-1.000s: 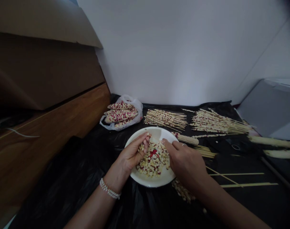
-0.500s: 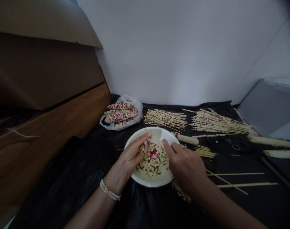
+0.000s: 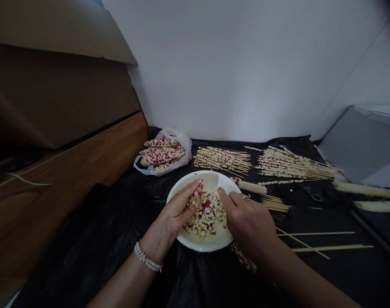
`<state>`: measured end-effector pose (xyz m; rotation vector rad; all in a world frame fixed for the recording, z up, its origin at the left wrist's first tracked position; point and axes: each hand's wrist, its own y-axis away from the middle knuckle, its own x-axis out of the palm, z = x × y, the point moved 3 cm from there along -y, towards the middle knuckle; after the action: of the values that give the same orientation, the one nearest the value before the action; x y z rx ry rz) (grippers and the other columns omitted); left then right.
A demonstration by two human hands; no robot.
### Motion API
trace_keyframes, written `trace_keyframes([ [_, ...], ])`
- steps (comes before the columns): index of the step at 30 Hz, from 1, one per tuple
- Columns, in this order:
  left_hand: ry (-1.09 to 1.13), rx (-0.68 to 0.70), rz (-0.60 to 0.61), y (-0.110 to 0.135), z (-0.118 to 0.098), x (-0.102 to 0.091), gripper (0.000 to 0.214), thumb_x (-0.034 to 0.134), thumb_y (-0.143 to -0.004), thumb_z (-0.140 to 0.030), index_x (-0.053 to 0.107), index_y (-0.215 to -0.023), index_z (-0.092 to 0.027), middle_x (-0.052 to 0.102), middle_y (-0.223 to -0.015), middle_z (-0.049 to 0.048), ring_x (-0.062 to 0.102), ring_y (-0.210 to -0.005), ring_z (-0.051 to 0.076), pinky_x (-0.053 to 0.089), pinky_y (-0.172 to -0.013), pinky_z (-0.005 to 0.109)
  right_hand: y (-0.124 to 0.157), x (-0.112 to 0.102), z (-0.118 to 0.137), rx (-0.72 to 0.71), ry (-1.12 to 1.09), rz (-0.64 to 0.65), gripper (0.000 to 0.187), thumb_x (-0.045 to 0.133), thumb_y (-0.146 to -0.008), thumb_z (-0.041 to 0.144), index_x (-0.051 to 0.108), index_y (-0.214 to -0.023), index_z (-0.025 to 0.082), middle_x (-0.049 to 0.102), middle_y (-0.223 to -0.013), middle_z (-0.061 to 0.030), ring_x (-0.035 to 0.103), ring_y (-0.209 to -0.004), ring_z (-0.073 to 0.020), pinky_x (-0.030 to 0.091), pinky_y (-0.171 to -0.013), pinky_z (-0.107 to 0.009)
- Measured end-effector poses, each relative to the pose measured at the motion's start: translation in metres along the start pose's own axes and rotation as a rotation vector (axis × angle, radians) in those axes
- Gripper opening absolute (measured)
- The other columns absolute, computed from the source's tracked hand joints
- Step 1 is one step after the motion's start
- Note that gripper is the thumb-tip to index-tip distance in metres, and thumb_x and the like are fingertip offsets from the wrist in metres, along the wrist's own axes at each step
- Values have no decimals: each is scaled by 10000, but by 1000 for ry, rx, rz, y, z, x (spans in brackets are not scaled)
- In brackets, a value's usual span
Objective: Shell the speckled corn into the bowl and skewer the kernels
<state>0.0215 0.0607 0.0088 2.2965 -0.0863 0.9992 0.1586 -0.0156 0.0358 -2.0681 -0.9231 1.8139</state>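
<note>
A white plate [image 3: 211,179] on the black sheet holds a heap of pale and red corn kernels [image 3: 207,214]. My left hand [image 3: 178,208], a bead bracelet on its wrist, rests on the plate's left side with its fingers curled on a few kernels. My right hand [image 3: 249,220] lies over the plate's right side, fingers bent down into the kernels, and a thin wooden skewer [image 3: 302,244] runs out from under it. What its fingertips pinch is hidden.
A plastic bag of red-speckled corn cobs [image 3: 163,156] lies behind the plate. Two piles of kernel-threaded skewers [image 3: 222,158] [image 3: 291,167] sit at the back. Bare cobs [image 3: 366,190] and loose sticks [image 3: 331,248] lie to the right. A wooden ledge [image 3: 69,171] runs along the left, a grey box [image 3: 364,143] at right.
Both hands have shifted very little. The skewer under my right hand has moved slightly left. The plate has edged a little to the left.
</note>
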Motion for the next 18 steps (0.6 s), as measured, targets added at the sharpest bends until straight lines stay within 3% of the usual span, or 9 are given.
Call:
trace_keyframes([
  [6,-38,53,-5,2,-3,2,156,659,-754,20,702,-861,-86,690,-764,43,635,-586,58,521,-530,98,0,-3,1,-24,-12,-65,409,534,-721,52,654,-1112,49,660,-746,-73,588,-558,-169,362,-492,-298],
  [18,-158,94,25,0,0,3,83,682,-754,-29,712,-794,-95,689,-752,48,633,-604,59,504,-535,83,1,-5,5,-30,17,-10,417,523,-724,40,641,-1124,45,640,-745,-77,563,-567,-160,363,-477,-286],
])
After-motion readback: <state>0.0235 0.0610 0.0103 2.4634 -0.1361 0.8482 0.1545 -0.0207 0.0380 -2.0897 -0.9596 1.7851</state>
